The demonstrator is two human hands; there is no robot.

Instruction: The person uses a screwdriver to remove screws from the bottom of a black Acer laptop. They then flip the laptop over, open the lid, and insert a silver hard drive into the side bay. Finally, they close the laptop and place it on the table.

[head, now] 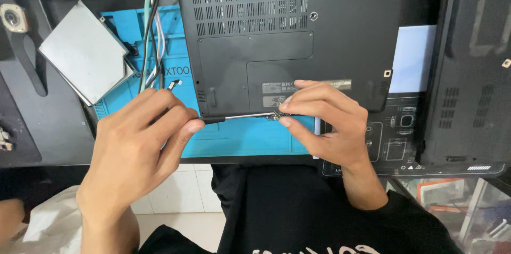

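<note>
Where the laptop's near edge met the blue mat, lay a slim screwdriver, level and pointing right; gripped at its dark handle by the left hand, fingers curled tight around it, thumb pressed on the handle's end; steadied at the tip by the right hand, thumb and forefinger pinched together on a small metal part right at the shaft's end; could not tell exactly what that part was; rested with remaining right fingers on the laptop's underside, just over a label. Turned bottom-up, black, with vent slots near the far edge and a cover panel in the middle; covered most of the mat, overhanging it toward the right. Ran down the mat's left side a bundle of cables, black, white and green; beside them, further left, a grey metal plate, tilted, partly over the mat's corner. Sat at the right edge a second black laptop base, well apart from the hands; between the two, a pale sheet and a printed dark panel under the right wrist. Showed below the bench edge a dark shirt and pale floor tiles.
</note>
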